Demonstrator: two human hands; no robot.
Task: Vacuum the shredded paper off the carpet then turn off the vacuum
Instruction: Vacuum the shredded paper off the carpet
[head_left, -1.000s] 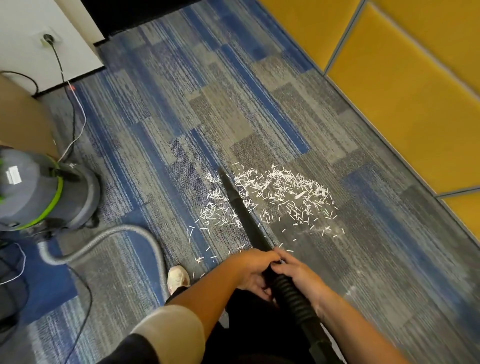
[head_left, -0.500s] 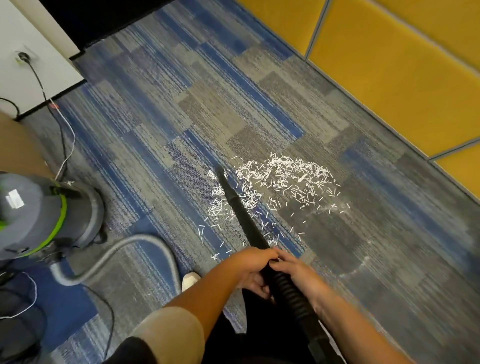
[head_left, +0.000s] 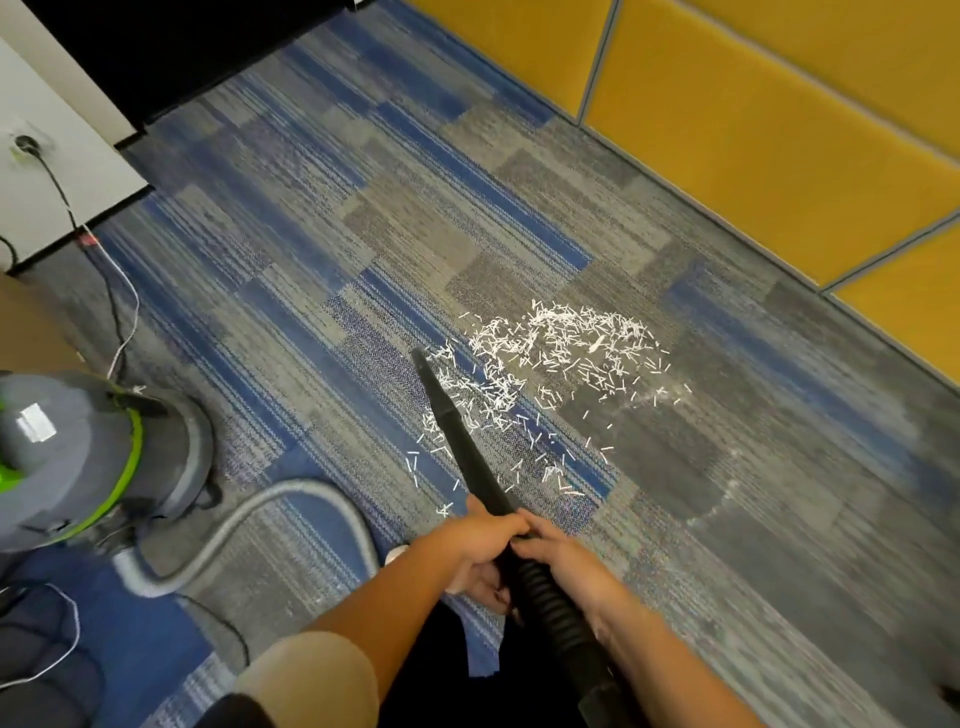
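Note:
White shredded paper (head_left: 550, 364) lies scattered in a patch on the blue and grey carpet (head_left: 322, 249). A black vacuum nozzle (head_left: 457, 431) slants across the patch's left side, with its tip at the far left edge of the paper. My left hand (head_left: 475, 545) and my right hand (head_left: 563, 558) both grip the nozzle where it joins the black ribbed hose (head_left: 558, 618). The grey vacuum canister (head_left: 88, 452) with a green band stands at the left, and a grey hose (head_left: 249, 525) curves from it toward me.
A yellow padded wall (head_left: 769, 135) runs along the right side. A power cord (head_left: 111, 291) leads from a wall socket (head_left: 23, 143) at the upper left down to the canister. Loose cables (head_left: 47, 639) lie at the lower left.
The view has swung left and down, so the paper and canister sit lower right in frame. The nozzle stays on the paper's left side, and both hands keep their grip.

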